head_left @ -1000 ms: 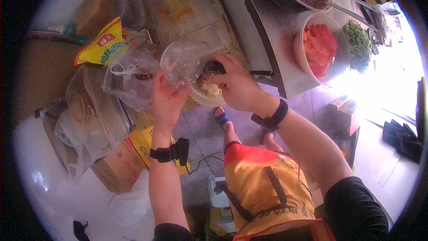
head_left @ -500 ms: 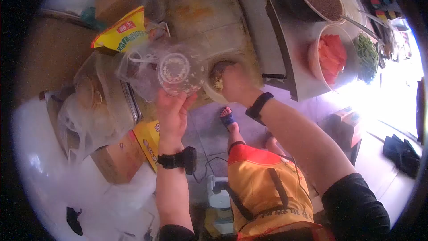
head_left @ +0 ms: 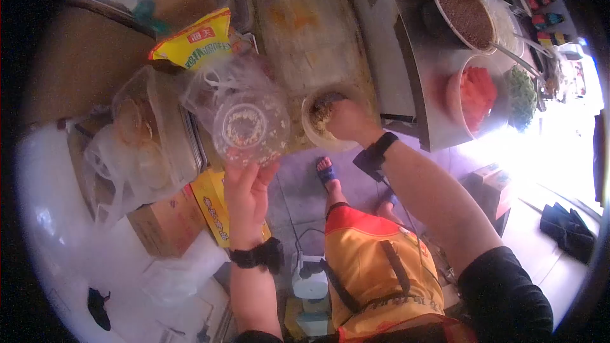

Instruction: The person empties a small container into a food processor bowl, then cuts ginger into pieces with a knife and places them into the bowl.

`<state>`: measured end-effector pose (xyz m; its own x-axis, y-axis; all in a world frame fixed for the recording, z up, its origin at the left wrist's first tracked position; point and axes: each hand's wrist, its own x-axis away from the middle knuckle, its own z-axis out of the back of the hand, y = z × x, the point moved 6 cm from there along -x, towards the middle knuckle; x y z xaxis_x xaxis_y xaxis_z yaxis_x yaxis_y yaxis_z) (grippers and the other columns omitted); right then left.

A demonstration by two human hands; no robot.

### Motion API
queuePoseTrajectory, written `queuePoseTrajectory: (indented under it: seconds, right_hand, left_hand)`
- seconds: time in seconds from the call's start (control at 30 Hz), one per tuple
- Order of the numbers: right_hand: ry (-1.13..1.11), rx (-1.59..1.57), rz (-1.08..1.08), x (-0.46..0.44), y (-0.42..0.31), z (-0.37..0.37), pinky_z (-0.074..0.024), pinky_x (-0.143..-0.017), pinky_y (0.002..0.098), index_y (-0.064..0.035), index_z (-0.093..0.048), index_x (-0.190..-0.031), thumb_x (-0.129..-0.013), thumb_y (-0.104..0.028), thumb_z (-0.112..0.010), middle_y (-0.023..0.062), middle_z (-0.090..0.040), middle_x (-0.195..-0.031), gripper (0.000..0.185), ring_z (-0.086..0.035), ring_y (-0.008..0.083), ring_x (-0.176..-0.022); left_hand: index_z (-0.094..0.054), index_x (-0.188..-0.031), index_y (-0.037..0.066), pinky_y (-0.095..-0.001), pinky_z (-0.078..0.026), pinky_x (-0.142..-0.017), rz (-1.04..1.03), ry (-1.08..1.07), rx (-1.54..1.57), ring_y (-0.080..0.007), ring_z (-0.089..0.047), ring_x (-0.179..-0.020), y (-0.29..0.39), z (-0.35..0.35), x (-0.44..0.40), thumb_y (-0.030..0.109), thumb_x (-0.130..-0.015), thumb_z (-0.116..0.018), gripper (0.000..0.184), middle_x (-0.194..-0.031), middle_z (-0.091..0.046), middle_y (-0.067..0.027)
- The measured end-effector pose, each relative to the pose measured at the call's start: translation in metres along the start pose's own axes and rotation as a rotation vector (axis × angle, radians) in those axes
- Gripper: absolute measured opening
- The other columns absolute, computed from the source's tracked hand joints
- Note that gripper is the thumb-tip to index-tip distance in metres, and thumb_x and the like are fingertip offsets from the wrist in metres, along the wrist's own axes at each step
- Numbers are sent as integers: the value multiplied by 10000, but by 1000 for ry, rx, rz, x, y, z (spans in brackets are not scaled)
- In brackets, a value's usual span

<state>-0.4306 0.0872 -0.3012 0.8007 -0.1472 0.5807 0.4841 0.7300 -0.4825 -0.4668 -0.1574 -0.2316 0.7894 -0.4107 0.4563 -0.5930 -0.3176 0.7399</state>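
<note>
My left hand (head_left: pixel 250 184) grips the rim of a clear plastic bowl (head_left: pixel 253 130) from below. Small pale chopped bits cling to the bowl's inside and gather at its round base. Beside it, on the work surface, stands a translucent tub (head_left: pixel 318 141). My right hand (head_left: pixel 351 121) reaches down into that tub, its fingers hidden among dark and pale crumbly food (head_left: pixel 322 114). Behind the clear bowl lies a crumpled clear plastic bag (head_left: pixel 216 82).
A yellow seasoning packet (head_left: pixel 200 38) stands behind the bag. To the left, a bagged container (head_left: pixel 149 133) sits above cardboard boxes (head_left: pixel 168 222). On the right counter are a tub of brown granules (head_left: pixel 464 13), a bowl with pink-red contents (head_left: pixel 476 98) and chopped greens (head_left: pixel 522 98).
The clear bowl in my left hand now faces the camera more directly and sits slightly lower in view. My right hand stays in the tub. The whole view has shifted a little.
</note>
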Motion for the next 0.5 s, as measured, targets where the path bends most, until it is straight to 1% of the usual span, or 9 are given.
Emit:
queuePoseTrajectory:
  seconds: [0.07,0.17,0.23,0.27,0.33,0.37,0.43,0.47,0.5]
  right_hand:
    - [-50,58,46,-4,6,-9,-542,-850,451,-31,-697,-1193,-808,-203,-659,245,-700,-1120,424,-678,390,-1002]
    - [-64,-11,280,-2,19,-24,-512,-929,425,-25,-628,-1304,-892,-267,-654,232,-642,-1288,479,-591,338,-1218]
    - [-222,-1359,-118,17,35,-41,-475,-999,415,-60,-547,-1411,-975,-287,-593,153,-589,-1396,493,-485,284,-1335]
    - [-217,-1357,-110,17,37,-39,-475,-999,415,-60,-547,-1411,-975,-287,-593,153,-589,-1396,493,-485,284,-1335]
    - [-285,-1823,-320,17,47,-53,-488,-959,409,-108,-554,-1409,-985,-304,-595,47,-646,-1303,469,-557,240,-1230]
    - [-281,-1826,-304,14,50,-59,-488,-959,409,-108,-554,-1409,-985,-304,-595,47,-646,-1303,469,-557,240,-1230]
    - [-47,-1699,-178,7,60,-66,-488,-947,389,-134,-584,-1374,-984,-324,-582,17,-656,-1284,434,-598,223,-1151]
    - [-57,-1304,-20,6,54,-61,-497,-920,381,-108,-620,-1283,-1008,-288,-550,37,-663,-1239,336,-599,192,-1106]
    - [-11,-1098,124,13,42,-50,-490,-939,379,-100,-586,-1318,-1008,-299,-560,38,-649,-1263,369,-595,193,-1123]
  left_hand:
    - [-341,-1500,55,-413,-574,-974,-16,8,45,-286,-608,-1211,6,7,12,17,-977,-565,570,-1428,-504,-153]
    - [-345,-1501,55,-419,-574,-974,-2,37,61,-294,-608,-1213,12,23,30,36,-973,-583,580,-1437,-500,-156]
    - [-347,-1502,60,-425,-576,-968,21,63,88,-304,-609,-1210,18,29,43,61,-967,-605,595,-1444,-495,-162]
    - [-348,-1503,64,-428,-579,-962,41,77,109,-311,-611,-1206,19,31,50,79,-961,-621,607,-1448,-490,-166]
    - [-355,-1499,71,-455,-566,-976,29,83,136,-322,-586,-1235,24,30,65,95,-954,-640,616,-1448,-494,-159]
    - [-363,-1496,77,-482,-554,-990,24,92,162,-333,-561,-1265,25,30,74,111,-947,-659,625,-1447,-498,-151]
    - [-363,-1499,84,-515,-532,-1009,22,123,144,-343,-525,-1301,23,33,93,155,-955,-657,623,-1461,-491,-143]
    - [-363,-1503,91,-548,-510,-1029,31,152,138,-352,-489,-1336,21,35,102,198,-963,-656,623,-1474,-483,-136]
    - [-368,-1500,84,-562,-498,-1031,-8,178,173,-362,-454,-1365,25,34,117,247,-972,-643,617,-1496,-463,-132]
